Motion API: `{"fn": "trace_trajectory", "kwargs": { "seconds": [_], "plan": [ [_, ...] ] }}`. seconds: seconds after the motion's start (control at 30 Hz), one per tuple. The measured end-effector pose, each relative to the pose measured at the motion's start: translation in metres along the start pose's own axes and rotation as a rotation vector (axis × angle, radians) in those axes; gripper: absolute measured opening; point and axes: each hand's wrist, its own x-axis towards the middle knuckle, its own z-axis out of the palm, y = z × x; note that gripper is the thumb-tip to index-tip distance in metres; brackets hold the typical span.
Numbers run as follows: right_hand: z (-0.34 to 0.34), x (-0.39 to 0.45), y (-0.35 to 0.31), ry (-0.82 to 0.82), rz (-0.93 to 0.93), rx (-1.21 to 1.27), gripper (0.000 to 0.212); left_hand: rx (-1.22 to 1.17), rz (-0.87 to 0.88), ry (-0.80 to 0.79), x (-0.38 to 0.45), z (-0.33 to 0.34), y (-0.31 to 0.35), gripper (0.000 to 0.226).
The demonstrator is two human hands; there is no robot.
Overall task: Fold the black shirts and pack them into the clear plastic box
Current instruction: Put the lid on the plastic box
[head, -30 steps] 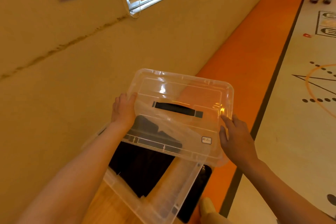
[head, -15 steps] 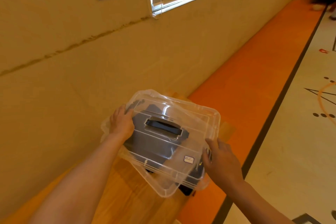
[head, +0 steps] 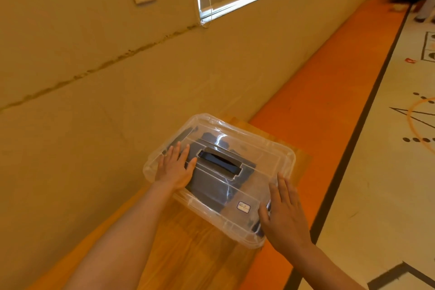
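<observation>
Lid (head: 254, 160) on box (head: 226, 226), box on wood top (head: 188, 249). My left hand (head: 175, 169) flat on lid, fingers straight, beside the handle (head: 220, 163). Right hand (head: 284, 214) flat on near corner, gripping nothing. Shirts (head: 209, 186) dark under my palms.

The wall (head: 117, 113) crowds the box (head: 270, 148) on the left; bare desk (head: 188, 254) lies in front, open floor (head: 317, 113) to the right.
</observation>
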Motion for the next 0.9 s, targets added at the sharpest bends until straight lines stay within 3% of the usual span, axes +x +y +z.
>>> {"fn": "trace_trajectory", "kwargs": {
  "seconds": [0.13,0.4,0.63,0.77,0.9],
  "plan": [
    [0.013,-0.005,-0.022,0.079,0.082,0.019,0.06,0.022,0.082,-0.01,0.014,-0.001,-0.01,0.064],
    [0.027,0.004,-0.036,0.031,0.186,0.016,0.062,0.028,0.158,-0.044,0.042,-0.002,-0.019,0.065],
    [0.035,0.006,-0.034,0.005,0.162,0.029,0.064,0.051,0.178,-0.017,0.044,0.002,-0.025,0.064],
    [0.034,0.005,-0.029,-0.016,0.155,0.023,0.082,0.042,0.159,-0.002,0.035,0.004,-0.018,0.063],
    [0.023,0.021,-0.008,-0.116,0.082,-0.078,0.081,0.012,0.057,0.002,0.012,0.008,-0.012,0.064]
  ]
}}
